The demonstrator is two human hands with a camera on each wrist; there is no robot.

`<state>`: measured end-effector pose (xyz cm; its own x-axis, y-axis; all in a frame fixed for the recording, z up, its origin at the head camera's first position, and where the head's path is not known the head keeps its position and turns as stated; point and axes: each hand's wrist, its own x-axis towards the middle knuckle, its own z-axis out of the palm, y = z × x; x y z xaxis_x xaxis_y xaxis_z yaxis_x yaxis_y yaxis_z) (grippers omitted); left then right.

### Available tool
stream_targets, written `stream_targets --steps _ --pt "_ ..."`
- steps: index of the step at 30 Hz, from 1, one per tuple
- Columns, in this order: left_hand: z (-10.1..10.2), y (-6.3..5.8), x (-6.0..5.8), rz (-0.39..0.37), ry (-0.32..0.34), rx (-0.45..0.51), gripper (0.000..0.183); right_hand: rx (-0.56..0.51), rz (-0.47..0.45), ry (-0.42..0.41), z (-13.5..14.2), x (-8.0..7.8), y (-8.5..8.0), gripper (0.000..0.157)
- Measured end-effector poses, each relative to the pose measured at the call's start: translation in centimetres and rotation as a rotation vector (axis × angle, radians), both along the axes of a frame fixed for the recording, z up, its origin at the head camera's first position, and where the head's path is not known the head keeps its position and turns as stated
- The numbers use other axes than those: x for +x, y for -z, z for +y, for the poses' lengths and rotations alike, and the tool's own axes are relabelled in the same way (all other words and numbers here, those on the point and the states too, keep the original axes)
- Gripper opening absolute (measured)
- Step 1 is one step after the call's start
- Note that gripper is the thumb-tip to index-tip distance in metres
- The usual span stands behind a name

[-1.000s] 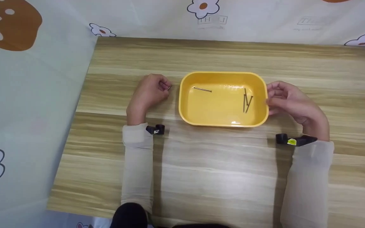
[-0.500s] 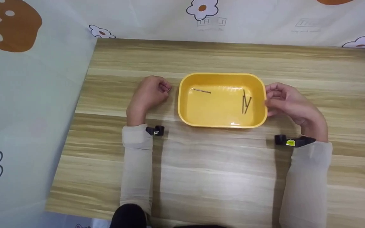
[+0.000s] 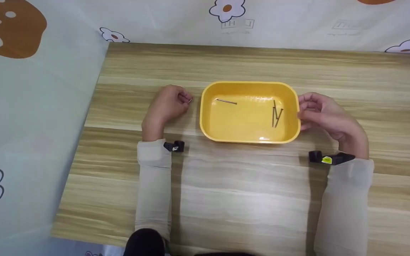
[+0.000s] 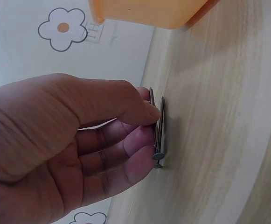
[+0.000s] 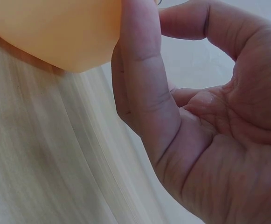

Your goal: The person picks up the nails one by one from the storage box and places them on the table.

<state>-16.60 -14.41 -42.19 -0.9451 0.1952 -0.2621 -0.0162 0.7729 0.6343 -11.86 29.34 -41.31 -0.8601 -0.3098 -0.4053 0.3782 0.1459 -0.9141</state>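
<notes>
A yellow rectangular tub [image 3: 249,142] stands mid-table in the head view. One nail [image 3: 227,101] lies at its left end, and three more nails [image 3: 274,117] cluster at its right. Left of the tub, my left hand [image 3: 166,108] pinches two nails [image 4: 156,137] between thumb and fingertips. Their flat heads point down in the left wrist view, and the shafts lie almost side by side. My right hand [image 3: 327,113] grips the tub's right end, thumb at the rim and fingers against the outer wall. The rim hides part of those fingertips.
Beneath everything is a wood-grain table [image 3: 247,199], whose left edge runs along a pale printed cloth [image 3: 59,106]. The same kind of cloth hangs behind the back edge. Each wrist carries a small black camera mount [image 3: 176,146].
</notes>
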Motion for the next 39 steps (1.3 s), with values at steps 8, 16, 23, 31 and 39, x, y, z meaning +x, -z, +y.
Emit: stream_targets --steps 8,16,23,31,39 --pt "-0.02 0.29 -0.07 0.003 0.000 -0.008 0.028 -0.008 -0.003 -0.004 -0.07 -0.07 0.06 0.033" --pt "-0.11 0.43 -0.02 0.001 0.006 -0.007 0.028 -0.008 -0.002 -0.005 -0.08 -0.04 0.15 0.033" --pt "-0.25 0.36 0.00 -0.003 0.003 -0.023 0.027 -0.024 -0.005 -0.007 -0.09 -0.06 0.18 0.032" --pt "-0.27 0.34 -0.01 -0.005 0.006 -0.028 0.028 -0.032 -0.004 -0.009 -0.03 -0.04 0.11 0.033" --pt "-0.22 0.27 0.05 -0.025 0.000 -0.027 0.030 -0.029 -0.005 -0.011 -0.03 -0.04 0.15 0.033"
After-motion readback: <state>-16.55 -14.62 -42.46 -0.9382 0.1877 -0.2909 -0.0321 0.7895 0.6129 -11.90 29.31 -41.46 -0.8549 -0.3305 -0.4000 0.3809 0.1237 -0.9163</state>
